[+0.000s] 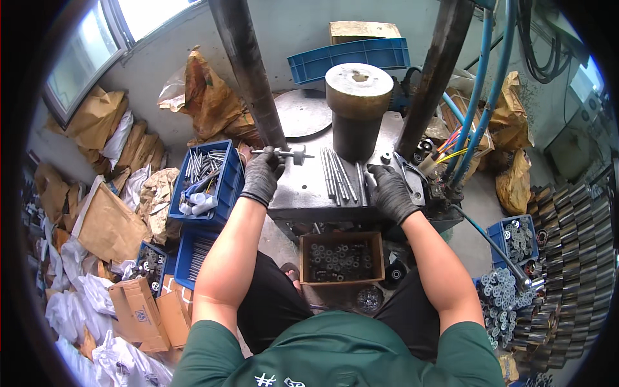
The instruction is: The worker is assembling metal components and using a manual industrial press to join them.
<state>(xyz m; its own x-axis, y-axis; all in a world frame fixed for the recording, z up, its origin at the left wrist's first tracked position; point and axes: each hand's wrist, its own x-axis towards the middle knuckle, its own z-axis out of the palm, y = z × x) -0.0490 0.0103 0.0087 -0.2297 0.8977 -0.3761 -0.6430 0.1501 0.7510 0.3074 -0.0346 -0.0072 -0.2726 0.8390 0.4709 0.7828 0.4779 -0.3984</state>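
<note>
My left hand (261, 175), in a dark grey work glove, is closed around a thin metal shaft with a thick collar (299, 155) near its right end. It holds the shaft level over the left side of the steel press table (290, 193). My right hand (391, 193), gloved alike, rests low over the table's right part with its fingers curled; what they grip, if anything, is hidden. Several bare metal rods (336, 177) lie side by side between my hands. A small dark ring (385, 157) sits just beyond my right fingers, and pliers (405, 169) lie beside that hand.
A heavy steel cylinder (354, 122) stands behind the rods, between two dark posts (248, 71). Blue bins of rods (225, 168) are at left. Below the table sits a carton (342, 281) of small rings. Stacked metal parts (574, 258) and hoses (480, 97) occupy the right.
</note>
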